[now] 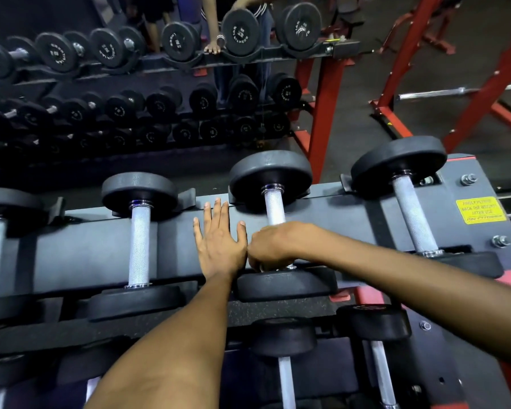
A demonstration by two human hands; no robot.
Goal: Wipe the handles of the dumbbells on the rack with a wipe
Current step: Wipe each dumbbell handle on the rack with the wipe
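On the top shelf of the rack (101, 255) several dumbbells lie side by side in their cradles, handles running away from the person. The left hand (219, 240) rests flat on the dark rack plate between two dumbbells, its fingers (217, 214) straight and slightly spread, holding nothing. Just beside it, touching at the thumb, the right hand (273, 246) curls its fingers round the near end of the middle dumbbell's handle (274, 206), close to the near weight head (286, 283). A wipe cannot be made out under the right hand. A yellow sticker (480, 210) sits on the rack's right end. A mirror (130, 84) behind shows rows of dumbbells
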